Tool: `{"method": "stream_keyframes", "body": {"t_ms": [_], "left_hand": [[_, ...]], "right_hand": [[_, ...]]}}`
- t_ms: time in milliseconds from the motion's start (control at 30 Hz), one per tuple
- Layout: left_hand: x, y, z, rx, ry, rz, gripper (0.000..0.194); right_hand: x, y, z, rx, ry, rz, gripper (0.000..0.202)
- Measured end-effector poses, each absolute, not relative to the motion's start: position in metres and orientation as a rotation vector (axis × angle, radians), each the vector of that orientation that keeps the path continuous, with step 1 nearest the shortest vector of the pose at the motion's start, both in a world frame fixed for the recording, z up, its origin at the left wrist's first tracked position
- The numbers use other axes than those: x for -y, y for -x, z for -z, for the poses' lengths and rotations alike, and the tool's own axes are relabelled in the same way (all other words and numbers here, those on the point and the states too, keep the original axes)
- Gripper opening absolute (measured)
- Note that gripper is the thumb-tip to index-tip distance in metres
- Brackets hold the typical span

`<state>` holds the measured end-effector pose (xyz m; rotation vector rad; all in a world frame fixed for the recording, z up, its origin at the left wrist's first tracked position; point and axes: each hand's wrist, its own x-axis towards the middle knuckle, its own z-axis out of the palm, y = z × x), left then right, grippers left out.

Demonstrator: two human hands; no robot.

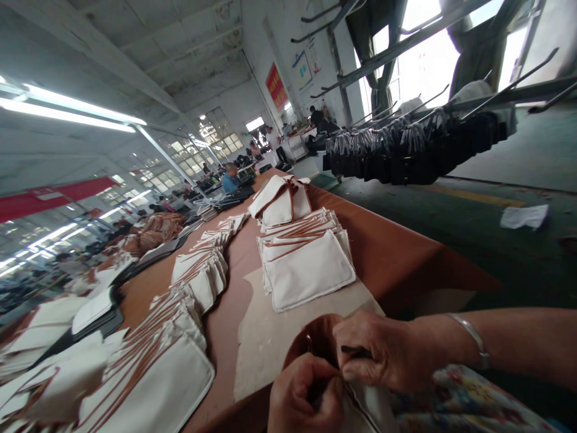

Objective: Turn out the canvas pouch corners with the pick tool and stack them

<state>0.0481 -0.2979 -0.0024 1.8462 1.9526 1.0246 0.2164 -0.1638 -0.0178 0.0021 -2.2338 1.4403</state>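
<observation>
A brown and white fabric piece [370, 404] is held at the table's near edge, its brown part curving up behind the fingers. My left hand [306, 394] pinches its edge with thumb and forefinger. Touching it from the right, my right hand [383, 349] is closed on a small dark tool [356, 350] and also presses on the fabric. A metal-looking part [309, 343] shows inside the brown opening. The tool's tip is hidden between the fingers.
White pouches with brown trim stand stacked [311, 270] ahead and in a long row [153, 379] at left on the brown table [383, 240]. A rack [383, 63] holds dark items at right. Several people are farther back.
</observation>
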Motion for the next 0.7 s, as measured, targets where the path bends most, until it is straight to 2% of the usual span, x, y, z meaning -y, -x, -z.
{"method": "stream_keyframes", "body": {"t_ms": [67, 200, 367, 467, 600, 700], "left_hand": [[0.296, -0.049, 0.005, -1.947, -1.819, -1.043, 0.013], [0.294, -0.051, 0.010, -1.913, -1.852, -1.080, 0.012], [0.301, -0.042, 0.017, -1.846, -1.814, -1.121, 0.009], [0.306, -0.037, 0.021, -1.823, -1.799, -1.240, 0.026], [0.307, -0.039, 0.026, -1.774, -2.089, -1.381, 0.008], [0.307, -0.043, 0.030, -1.772, -2.162, -1.338, 0.010]], "right_hand": [[0.161, -0.217, 0.020, 2.218, 0.004, -1.500, 0.011], [0.155, -0.214, 0.014, 2.186, 0.043, -1.931, 0.028], [0.158, -0.209, 0.013, 2.058, 0.281, -2.105, 0.020], [0.160, -0.212, 0.015, 1.996, 0.426, -2.187, 0.020], [0.158, -0.217, 0.016, 1.998, 0.490, -2.276, 0.024], [0.158, -0.217, 0.018, 2.017, 0.508, -2.275, 0.024]]}}
